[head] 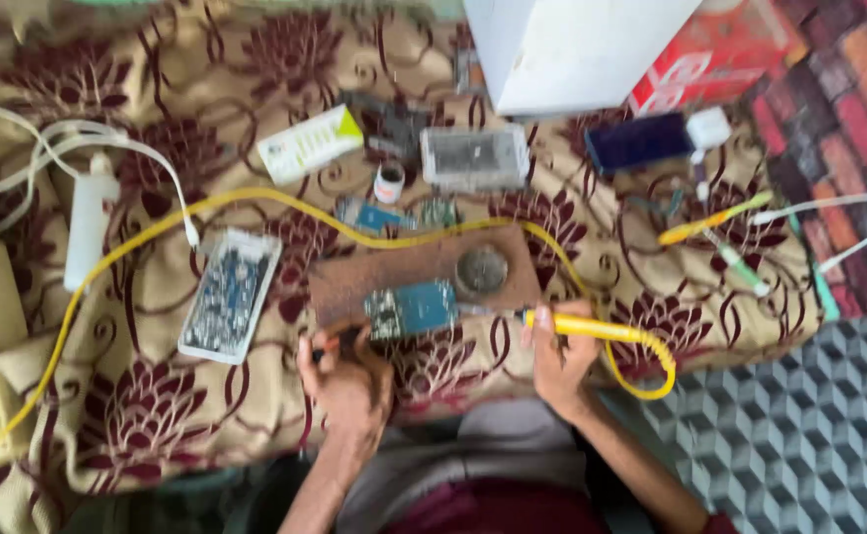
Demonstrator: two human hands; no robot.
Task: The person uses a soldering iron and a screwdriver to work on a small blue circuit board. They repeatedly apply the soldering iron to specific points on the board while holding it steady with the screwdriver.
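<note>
A small blue circuit board [412,309] lies on a brown board [394,274] at the near edge of a cloth-covered table. My right hand [559,362] grips a yellow soldering iron [592,328], its tip pointing left at the circuit board's right edge. My left hand [346,381] holds a thin dark tool [335,345] at the circuit board's left corner. A round metal tin [481,270] sits on the brown board just behind the circuit board.
The iron's yellow cord [256,198] loops across the table. A white-framed circuit board [229,295] lies left, a clear plastic case [475,157] and a white tube [311,143] behind, a white box [572,49] at the back, and pens [715,220] and white cables [829,203] to the right.
</note>
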